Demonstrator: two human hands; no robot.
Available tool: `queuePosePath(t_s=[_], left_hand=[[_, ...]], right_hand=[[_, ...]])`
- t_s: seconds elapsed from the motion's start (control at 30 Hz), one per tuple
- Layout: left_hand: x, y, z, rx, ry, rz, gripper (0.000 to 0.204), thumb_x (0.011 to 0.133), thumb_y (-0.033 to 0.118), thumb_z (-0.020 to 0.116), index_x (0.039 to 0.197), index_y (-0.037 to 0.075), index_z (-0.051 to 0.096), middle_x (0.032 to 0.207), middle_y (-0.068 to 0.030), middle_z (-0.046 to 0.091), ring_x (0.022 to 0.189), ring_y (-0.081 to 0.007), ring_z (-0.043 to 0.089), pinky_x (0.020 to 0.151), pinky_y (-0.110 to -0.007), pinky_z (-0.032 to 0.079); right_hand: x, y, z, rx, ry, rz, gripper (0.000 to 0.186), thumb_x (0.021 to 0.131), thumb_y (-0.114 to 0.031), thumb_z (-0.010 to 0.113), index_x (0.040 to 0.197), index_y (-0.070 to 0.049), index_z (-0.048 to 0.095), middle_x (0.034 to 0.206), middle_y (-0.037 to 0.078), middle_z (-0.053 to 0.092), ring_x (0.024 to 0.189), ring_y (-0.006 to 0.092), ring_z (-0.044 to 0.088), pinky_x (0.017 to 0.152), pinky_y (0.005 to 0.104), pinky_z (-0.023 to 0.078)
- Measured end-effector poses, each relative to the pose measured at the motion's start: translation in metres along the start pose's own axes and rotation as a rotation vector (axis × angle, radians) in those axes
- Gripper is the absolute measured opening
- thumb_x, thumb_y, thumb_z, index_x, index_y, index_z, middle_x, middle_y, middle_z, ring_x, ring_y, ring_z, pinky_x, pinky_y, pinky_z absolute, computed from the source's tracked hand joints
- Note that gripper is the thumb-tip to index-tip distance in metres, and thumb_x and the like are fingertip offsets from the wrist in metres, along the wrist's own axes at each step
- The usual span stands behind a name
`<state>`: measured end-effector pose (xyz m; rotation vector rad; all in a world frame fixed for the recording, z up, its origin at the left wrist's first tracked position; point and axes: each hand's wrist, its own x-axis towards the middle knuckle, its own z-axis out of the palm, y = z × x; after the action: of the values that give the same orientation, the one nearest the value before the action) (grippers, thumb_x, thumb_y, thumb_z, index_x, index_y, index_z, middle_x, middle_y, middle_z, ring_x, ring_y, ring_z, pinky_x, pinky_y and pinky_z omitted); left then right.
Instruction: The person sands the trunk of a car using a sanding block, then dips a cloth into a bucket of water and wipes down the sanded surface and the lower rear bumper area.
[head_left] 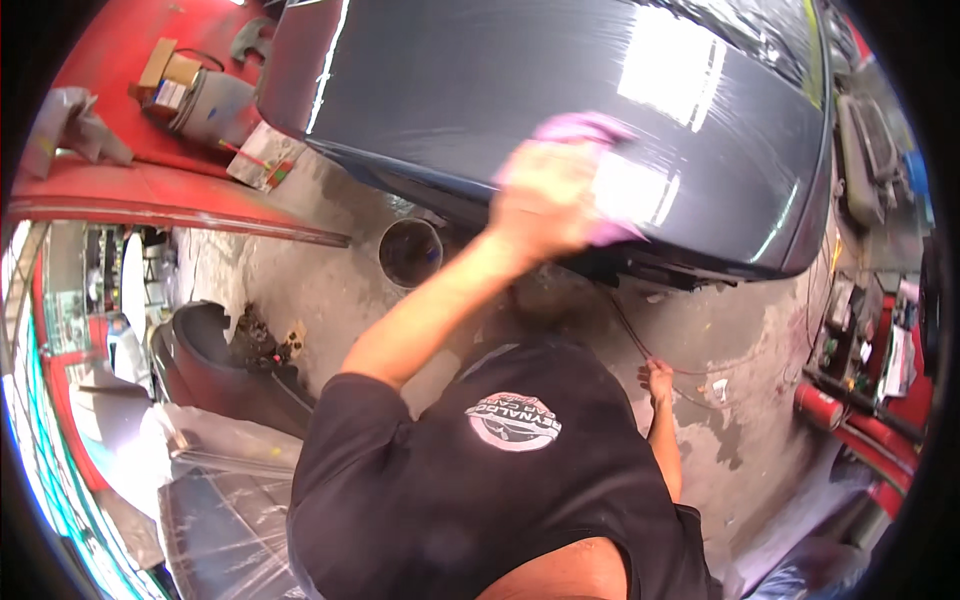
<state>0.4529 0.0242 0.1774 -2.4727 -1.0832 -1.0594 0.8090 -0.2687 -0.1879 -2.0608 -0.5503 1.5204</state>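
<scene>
Nearest to the view was the person's black shirt (480, 520), which had a round printed mark on the chest. To the right side, the bare right forearm (665, 445) went down to the right grip (656, 380), which was low above the concrete floor (750, 330), well apart from the left one. Its fingers looked partly bent. A thin dark hose (627, 326) passed just beside it or through it, but I could not tell if the right grip was holding this hose or was only near it.

The left forearm (430, 310) was stretched forward, and the left grip (550, 200) was closed on a purple cloth (585, 125). The hand was blurred, so the exact place of each finger was not clear. The cloth was pressed on a dark glossy car panel (450, 80), close to its near edge, and came out above the hand and also to its right. White light was reflected on the panel around the cloth.

Beyond the left forearm, a dark round bucket (410, 252) stood on the floor, near the lower edge of the car. A dark curved car part (205, 365) lay farther to the left. On the right side there was a red cylinder (820, 405). At the far upper right, wrinkled clear film (755, 25) covered part of the car.
</scene>
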Motion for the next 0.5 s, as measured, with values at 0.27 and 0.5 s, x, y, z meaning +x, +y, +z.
queuePosePath(t_s=[0.27, 0.5], left_hand=[[-0.162, -0.382, -0.121, 0.782, -0.188, -0.306, 0.045, 0.096, 0.045, 0.057, 0.114, 0.006, 0.069, 0.133, -0.0153, 0.061, 0.123, -0.0391, 0.056, 0.093, -0.057, 0.050], [0.030, -0.138, 0.016, 0.202, -0.151, -0.247, 0.073, 0.092, 0.050, 0.062, 0.144, 0.000, 0.051, 0.148, -0.0284, 0.049, 0.144, -0.0444, 0.039, 0.117, -0.057, 0.030]], right_hand=[[0.017, -0.036, -0.021, -0.081, -0.049, -0.042, 0.037, 0.102, -0.029, 0.059, 0.127, -0.002, 0.064, 0.093, 0.013, 0.075, 0.071, 0.0211, 0.070, 0.058, 0.0340, 0.054], [0.009, -0.002, -0.012, -0.051, 0.025, 0.017, 0.026, 0.102, -0.028, 0.059, 0.111, -0.005, 0.067, 0.086, 0.012, 0.074, 0.066, 0.0215, 0.070, 0.053, 0.0342, 0.052]])
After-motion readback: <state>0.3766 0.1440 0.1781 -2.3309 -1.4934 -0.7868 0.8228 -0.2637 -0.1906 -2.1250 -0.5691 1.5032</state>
